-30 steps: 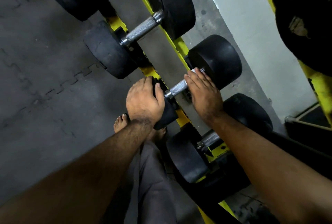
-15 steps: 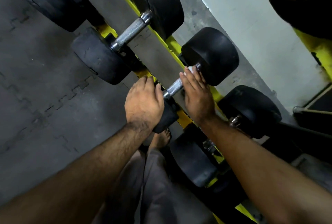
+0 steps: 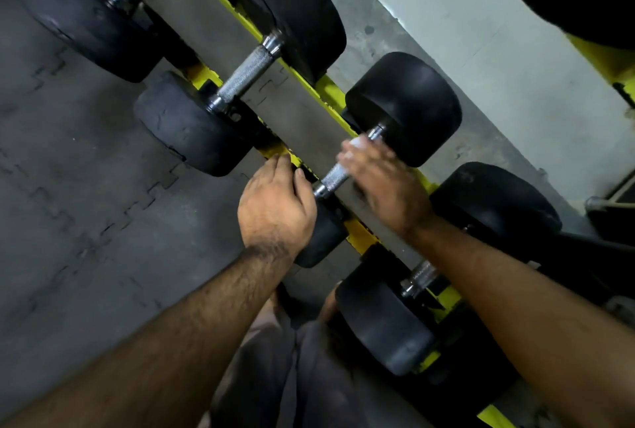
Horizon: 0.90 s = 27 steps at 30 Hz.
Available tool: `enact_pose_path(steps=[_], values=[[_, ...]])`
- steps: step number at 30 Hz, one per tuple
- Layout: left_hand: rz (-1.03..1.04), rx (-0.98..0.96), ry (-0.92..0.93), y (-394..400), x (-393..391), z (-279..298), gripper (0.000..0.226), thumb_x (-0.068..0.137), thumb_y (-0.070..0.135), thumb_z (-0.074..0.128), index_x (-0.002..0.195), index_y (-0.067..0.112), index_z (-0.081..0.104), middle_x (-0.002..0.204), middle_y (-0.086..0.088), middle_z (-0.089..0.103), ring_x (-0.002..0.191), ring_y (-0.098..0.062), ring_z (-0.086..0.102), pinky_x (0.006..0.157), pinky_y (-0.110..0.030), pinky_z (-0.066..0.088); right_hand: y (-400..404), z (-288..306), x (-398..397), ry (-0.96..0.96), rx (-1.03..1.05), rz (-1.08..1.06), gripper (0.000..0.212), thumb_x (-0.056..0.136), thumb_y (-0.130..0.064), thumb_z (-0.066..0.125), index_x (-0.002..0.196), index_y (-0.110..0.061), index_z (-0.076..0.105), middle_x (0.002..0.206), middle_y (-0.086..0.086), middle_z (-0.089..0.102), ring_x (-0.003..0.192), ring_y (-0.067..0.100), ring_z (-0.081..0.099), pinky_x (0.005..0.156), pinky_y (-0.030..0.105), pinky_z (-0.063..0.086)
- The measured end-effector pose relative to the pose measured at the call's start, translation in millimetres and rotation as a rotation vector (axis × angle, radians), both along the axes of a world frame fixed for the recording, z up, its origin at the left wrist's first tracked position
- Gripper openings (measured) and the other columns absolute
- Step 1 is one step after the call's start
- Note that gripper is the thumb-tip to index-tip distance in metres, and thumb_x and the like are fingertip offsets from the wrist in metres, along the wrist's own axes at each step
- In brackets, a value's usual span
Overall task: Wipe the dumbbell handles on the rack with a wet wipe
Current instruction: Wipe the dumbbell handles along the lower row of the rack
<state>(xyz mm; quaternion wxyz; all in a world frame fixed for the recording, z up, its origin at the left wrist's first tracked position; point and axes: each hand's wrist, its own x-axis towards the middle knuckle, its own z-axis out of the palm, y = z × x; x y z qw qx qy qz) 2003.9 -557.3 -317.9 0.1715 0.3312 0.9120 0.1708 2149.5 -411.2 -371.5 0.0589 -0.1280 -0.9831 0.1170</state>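
Black rubber dumbbells lie in a row on a yellow rack (image 3: 359,233). My left hand (image 3: 276,206) rests over the near head (image 3: 318,238) of the middle dumbbell, fingers curved onto it. Its knurled steel handle (image 3: 331,178) shows between my hands. My right hand (image 3: 381,180) is wrapped over the far part of that handle, holding a white wet wipe (image 3: 357,143) against it; only a small edge of the wipe peeks out at the fingertips. The far head (image 3: 409,108) sits just beyond my right hand.
Another dumbbell with a bare handle (image 3: 245,75) lies up the rack, and one more (image 3: 385,321) lies nearer me under my right forearm. Grey interlocking floor mats (image 3: 79,194) spread to the left. A pale wall (image 3: 481,32) stands behind the rack. My trouser leg (image 3: 292,376) is below.
My right hand has slid a little along the handle toward the far head, and it looks blurred by motion. My left hand stays on the near head. The camera has shifted slightly.
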Motion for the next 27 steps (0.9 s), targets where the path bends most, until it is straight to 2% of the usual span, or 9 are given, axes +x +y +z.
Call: enact_pose_path(steps=[3,7,10,12,15,17,19,22,27], values=[[0.002,-0.002,0.014,0.4,0.1,-0.6,0.047,0.096,0.034,0.032,0.119,0.006,0.062,0.113,-0.010,0.066,0.103,-0.029,0.061,0.088,-0.037,0.048,-14.6,-0.8,-7.2,0.035,-0.036,-0.152,0.051,0.093,0.005,0.041,0.142,-0.002,0.051,0.151,0.014,0.046,0.145,0.034,0.036,0.120,0.050,0.026],[0.020,-0.011,0.026,0.8,2.1,1.2,0.047,0.096,0.034,0.034,0.122,0.007,0.062,0.118,-0.009,0.067,0.107,-0.028,0.062,0.090,-0.036,0.048,-28.9,-7.5,-4.3,-0.051,-0.061,0.220,0.058,0.089,0.000,0.046,0.146,-0.006,0.048,0.154,0.010,0.044,0.146,0.031,0.035,0.121,0.046,0.026],[0.033,-0.015,0.023,1.7,3.1,2.3,0.046,0.096,0.034,0.035,0.124,0.008,0.062,0.121,-0.008,0.066,0.109,-0.027,0.061,0.090,-0.036,0.048,-10.6,-5.9,-0.4,0.004,0.004,0.031,0.056,0.091,0.004,0.044,0.146,-0.006,0.047,0.153,0.011,0.044,0.146,0.030,0.035,0.119,0.047,0.029],[0.038,-0.022,0.022,1.5,3.8,3.2,0.045,0.097,0.033,0.036,0.124,0.009,0.062,0.121,-0.007,0.066,0.109,-0.026,0.061,0.090,-0.036,0.048,-20.9,-6.0,-3.3,0.029,-0.013,-0.092,0.056,0.091,0.006,0.043,0.146,-0.005,0.047,0.154,0.011,0.043,0.146,0.032,0.033,0.122,0.044,0.022],[0.030,-0.028,0.022,3.2,4.7,2.6,0.044,0.096,0.033,0.036,0.123,0.010,0.062,0.118,-0.006,0.066,0.107,-0.026,0.061,0.088,-0.035,0.047,-39.3,-11.6,-3.9,-0.029,-0.018,0.151,0.061,0.089,-0.001,0.045,0.149,-0.010,0.043,0.157,0.005,0.039,0.149,0.027,0.027,0.124,0.037,0.013],[0.033,-0.032,0.032,2.4,4.8,2.7,0.045,0.096,0.034,0.035,0.123,0.010,0.062,0.118,-0.005,0.066,0.107,-0.025,0.061,0.087,-0.034,0.046,-25.3,-8.3,-0.8,-0.068,0.034,0.275,0.062,0.092,-0.003,0.045,0.152,-0.014,0.038,0.160,0.002,0.034,0.151,0.024,0.024,0.123,0.041,0.019],[0.034,-0.040,0.032,3.1,5.0,3.1,0.045,0.096,0.035,0.034,0.122,0.012,0.061,0.118,-0.004,0.066,0.107,-0.024,0.060,0.085,-0.034,0.046,-10.0,-6.3,4.3,-0.043,0.098,0.201,0.059,0.095,-0.002,0.039,0.152,-0.014,0.039,0.160,0.003,0.035,0.150,0.026,0.027,0.121,0.045,0.025],[0.028,-0.045,0.038,1.8,5.5,3.3,0.043,0.097,0.035,0.034,0.121,0.013,0.061,0.117,-0.003,0.065,0.106,-0.024,0.060,0.083,-0.034,0.045,-10.9,-8.9,4.8,0.060,0.082,-0.131,0.065,0.089,0.005,0.051,0.150,-0.011,0.042,0.158,0.005,0.037,0.149,0.029,0.027,0.122,0.047,0.022],[0.041,-0.045,0.044,2.5,5.6,3.6,0.041,0.097,0.036,0.034,0.120,0.015,0.061,0.116,-0.001,0.065,0.105,-0.023,0.060,0.080,-0.034,0.045,-35.2,-20.6,4.0,0.041,0.049,0.081,0.056,0.095,-0.002,0.039,0.150,-0.012,0.043,0.158,0.006,0.038,0.148,0.029,0.031,0.120,0.046,0.027]])
